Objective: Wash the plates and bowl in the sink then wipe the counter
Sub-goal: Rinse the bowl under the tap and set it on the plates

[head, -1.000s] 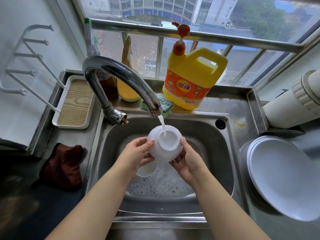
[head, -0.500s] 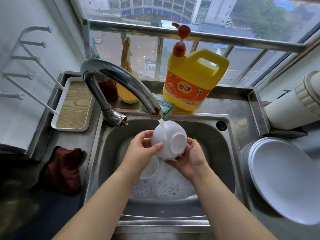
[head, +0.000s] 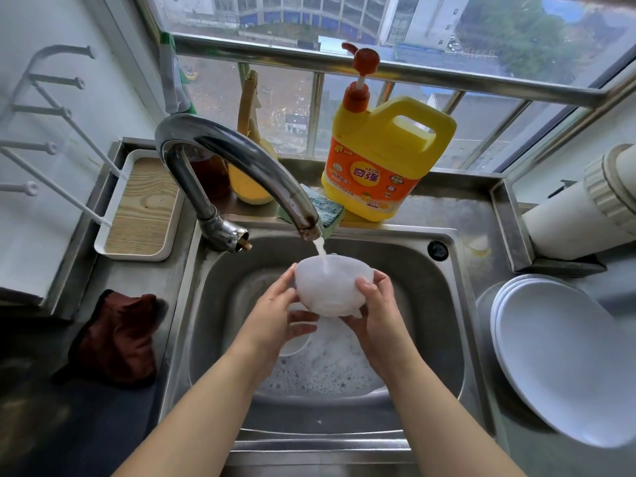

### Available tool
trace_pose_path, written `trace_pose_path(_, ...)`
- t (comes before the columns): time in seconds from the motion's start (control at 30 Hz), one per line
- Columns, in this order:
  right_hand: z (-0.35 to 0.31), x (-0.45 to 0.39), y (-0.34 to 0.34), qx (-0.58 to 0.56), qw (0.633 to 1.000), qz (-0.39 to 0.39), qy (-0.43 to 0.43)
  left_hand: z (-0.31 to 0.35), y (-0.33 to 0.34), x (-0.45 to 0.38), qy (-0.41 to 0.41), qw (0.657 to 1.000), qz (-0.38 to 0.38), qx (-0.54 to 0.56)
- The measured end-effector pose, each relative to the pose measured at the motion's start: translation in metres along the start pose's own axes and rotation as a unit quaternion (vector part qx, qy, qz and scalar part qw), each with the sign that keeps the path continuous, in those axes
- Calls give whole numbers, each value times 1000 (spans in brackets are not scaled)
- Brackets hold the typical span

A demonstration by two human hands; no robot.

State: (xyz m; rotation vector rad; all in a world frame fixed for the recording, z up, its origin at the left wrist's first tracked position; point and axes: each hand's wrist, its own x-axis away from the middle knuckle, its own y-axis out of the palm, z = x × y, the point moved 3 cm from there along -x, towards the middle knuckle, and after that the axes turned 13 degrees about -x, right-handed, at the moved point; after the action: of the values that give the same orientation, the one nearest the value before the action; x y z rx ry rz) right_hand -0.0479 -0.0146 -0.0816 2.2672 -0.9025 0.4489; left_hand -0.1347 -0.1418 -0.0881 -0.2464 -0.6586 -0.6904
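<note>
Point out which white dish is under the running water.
The white bowl, held by the left hand and right hand beneath the faucet; the white plates sit stacked on the counter.

detergent jug (head: 385, 160) | label: "KEON", "奇强" | smaller print unreadable
</note>
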Motion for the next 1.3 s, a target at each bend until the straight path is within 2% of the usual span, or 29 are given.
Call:
trace_pose_path(0.1,-5,6,-4,177,981,-39,-62,-3,-3,-1,-67,996,-40,52)
trace_pose_path(0.23,-3,11,-4,340,925,-78,-148,-5,-4,-4,-141,986,-80,42)
trace_pose_path(0.33,2,14,-1,443,856,-93,-250,-1,-3,-4,-110,991,-60,50)
trace_pose_path(0.47,5,16,-2,502,797,-109,-319,-1,-4,-4,-34,999,-20,22)
trace_pose_path(0.53,5,14,-7,577,737,-111,-334,0,-11,-6,-4,999,-3,-32)
trace_pose_path(0.63,3,7,-17,716,600,-96,-344,4,-18,-10,15,995,-7,-101)
trace_pose_path(0.7,3,5,-19,746,561,-93,-346,6,-19,-12,13,993,-21,-114)
trace_pose_path(0.77,5,6,-16,741,560,-89,-360,5,-16,-14,12,994,-8,-107)
trace_pose_path(0.8,6,7,-13,729,571,-78,-368,2,-13,-14,7,995,5,-95)
trace_pose_path(0.93,17,11,4,647,676,-20,-352,-13,9,-11,-23,999,11,41)
trace_pose_path(1.0,23,10,3,623,706,-2,-337,-12,12,-12,-23,997,18,75)
trace_pose_path(1.03,24,9,0,627,701,-7,-340,-10,10,-13,-21,997,19,74)
trace_pose_path(1.07,22,8,-5,646,676,-20,-354,-9,5,-14,-19,998,16,58)
trace_pose_path(1.13,14,4,-15,701,599,-50,-384,-4,-6,-17,-29,1000,-10,-3)
trace_pose_path(1.2,3,2,-19,729,550,-72,-401,1,-12,-18,-51,997,-46,-44)
trace_pose_path(1.27,0,0,-16,726,547,-92,-406,3,-11,-21,-54,997,-46,-32)
trace_pose_path(1.3,2,0,-12,719,561,-98,-399,3,-8,-21,-52,998,-40,-13)
